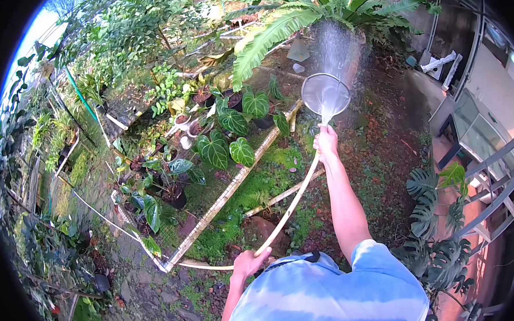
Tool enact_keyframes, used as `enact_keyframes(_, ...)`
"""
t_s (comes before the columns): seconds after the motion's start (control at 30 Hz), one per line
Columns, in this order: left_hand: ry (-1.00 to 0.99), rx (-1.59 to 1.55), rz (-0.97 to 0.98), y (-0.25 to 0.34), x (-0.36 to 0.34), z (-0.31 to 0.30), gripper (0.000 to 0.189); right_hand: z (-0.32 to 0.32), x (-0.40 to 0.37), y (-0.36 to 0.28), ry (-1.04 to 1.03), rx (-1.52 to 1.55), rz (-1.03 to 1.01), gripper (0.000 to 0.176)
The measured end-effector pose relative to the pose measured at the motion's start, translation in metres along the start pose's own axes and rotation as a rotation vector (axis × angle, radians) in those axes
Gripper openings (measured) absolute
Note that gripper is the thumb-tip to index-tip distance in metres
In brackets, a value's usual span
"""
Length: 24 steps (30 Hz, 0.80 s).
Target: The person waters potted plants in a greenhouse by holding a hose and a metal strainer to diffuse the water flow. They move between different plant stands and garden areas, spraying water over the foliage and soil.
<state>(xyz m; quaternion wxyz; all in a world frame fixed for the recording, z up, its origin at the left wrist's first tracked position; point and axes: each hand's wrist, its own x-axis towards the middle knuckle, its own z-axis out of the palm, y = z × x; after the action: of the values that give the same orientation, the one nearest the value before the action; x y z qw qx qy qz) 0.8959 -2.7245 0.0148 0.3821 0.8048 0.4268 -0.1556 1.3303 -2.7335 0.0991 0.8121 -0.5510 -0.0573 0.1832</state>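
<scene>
My right hand is closed around the front end of a pale yellow garden hose, arm stretched forward. Just past the fingers is a round mesh strainer with a dark rim; whether its handle is in the same fist is hidden. Water gushes from the hose end through the strainer and sprays out toward a large bird's-nest fern. Lower down, my left hand is wrapped around the hose near my waist. From there the hose runs left along the ground.
A mottled pole frame lies on mossy soil, with potted heart-leaved plants inside it. Another pole lies under the hose. On the right are split-leaf plants, a glass tank and curved metal bars.
</scene>
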Motion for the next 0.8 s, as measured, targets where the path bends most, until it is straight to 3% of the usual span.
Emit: enact_keyframes(0.8,0.052,-0.034,-0.05,0.009,-0.002,-0.001,0.085,0.01,0.014,0.005,-0.008,-0.069,-0.025,0.019)
